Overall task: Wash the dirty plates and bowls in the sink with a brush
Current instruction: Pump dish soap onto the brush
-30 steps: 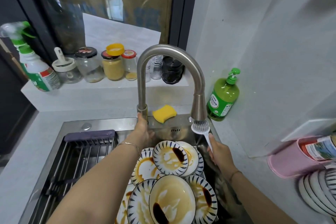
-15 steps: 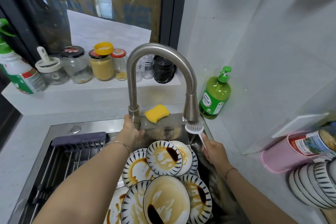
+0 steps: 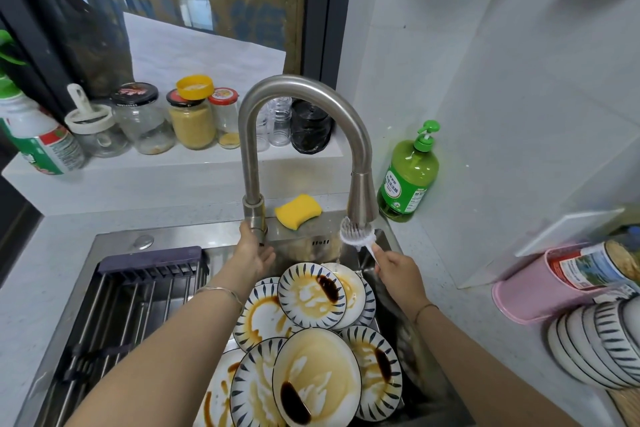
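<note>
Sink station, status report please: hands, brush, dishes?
Left hand at faucet base, grip unclear. Right hand grips brush, head under spout. Dirty plates piled in sink, unwashed. Nothing blocking.

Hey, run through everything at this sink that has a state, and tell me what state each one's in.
faucet: seems to be running, water blurs below its head
brush: bristles up, under the faucet head
right hand: grips the brush handle
left hand: at the faucet base, grip unclear
plates: sauce-stained, piled in the sink
sponge: lying on the sink ledge, untouched
soap bottle: upright
</note>
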The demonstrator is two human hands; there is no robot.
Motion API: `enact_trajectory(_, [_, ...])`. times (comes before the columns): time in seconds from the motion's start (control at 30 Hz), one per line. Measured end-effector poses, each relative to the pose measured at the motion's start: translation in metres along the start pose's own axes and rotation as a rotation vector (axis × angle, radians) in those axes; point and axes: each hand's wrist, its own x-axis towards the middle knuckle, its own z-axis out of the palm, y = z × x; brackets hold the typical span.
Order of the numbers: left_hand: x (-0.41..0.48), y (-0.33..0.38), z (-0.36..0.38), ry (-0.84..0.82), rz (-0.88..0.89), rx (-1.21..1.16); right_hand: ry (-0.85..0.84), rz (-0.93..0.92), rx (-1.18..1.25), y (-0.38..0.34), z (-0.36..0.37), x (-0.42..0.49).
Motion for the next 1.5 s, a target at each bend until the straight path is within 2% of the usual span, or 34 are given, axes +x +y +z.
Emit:
enact_trajectory(0.2, [-0.004, -0.006, 0.002, 0.034, 0.036, -0.038, 0.032, 0.011, 0.063, -0.003, -0.009, -0.010])
enact_trajectory(0.4, [-0.006, -0.006, -0.002, 0.037, 0.034, -0.069, -0.064, 0.025, 0.066, 0.021, -0.009, -0.034])
enact_trajectory(0.67, [-0.009, -0.010, -0.001, 0.024, -0.011, -0.153, -0.016, 0.004, 0.101, -0.001, -0.009, -0.018])
enact_trajectory(0.9, [-0.014, 0.006, 0.007, -0.013, -0.042, -0.022, 0.012, 0.030, 0.090, 0.007, -0.001, -0.020])
enact_trajectory(1.13, [-0.046, 0.009, 0.028, -0.084, 0.012, 0.158, 0.038, 0.097, 0.143, -0.004, -0.009, -0.036])
enact_trajectory(1.2, [-0.070, 0.010, 0.046, -0.176, 0.117, 0.347, 0.040, 0.114, 0.161, -0.005, -0.015, -0.042])
enact_trajectory(1.3, [-0.096, 0.005, 0.062, -0.423, 0.617, 0.634, 0.056, 0.128, 0.193, -0.009, -0.022, -0.053])
enact_trajectory(1.37, [-0.099, 0.003, 0.067, -0.542, 0.829, 0.763, 0.057, 0.133, 0.210, -0.013, -0.026, -0.059])
enact_trajectory(1.43, [-0.097, 0.003, 0.075, -0.557, 0.932, 0.836, 0.059, 0.147, 0.227, -0.015, -0.031, -0.064])
enact_trajectory(1.5, [-0.092, 0.004, 0.085, -0.477, 0.999, 0.870, 0.057, 0.155, 0.253, -0.016, -0.036, -0.067])
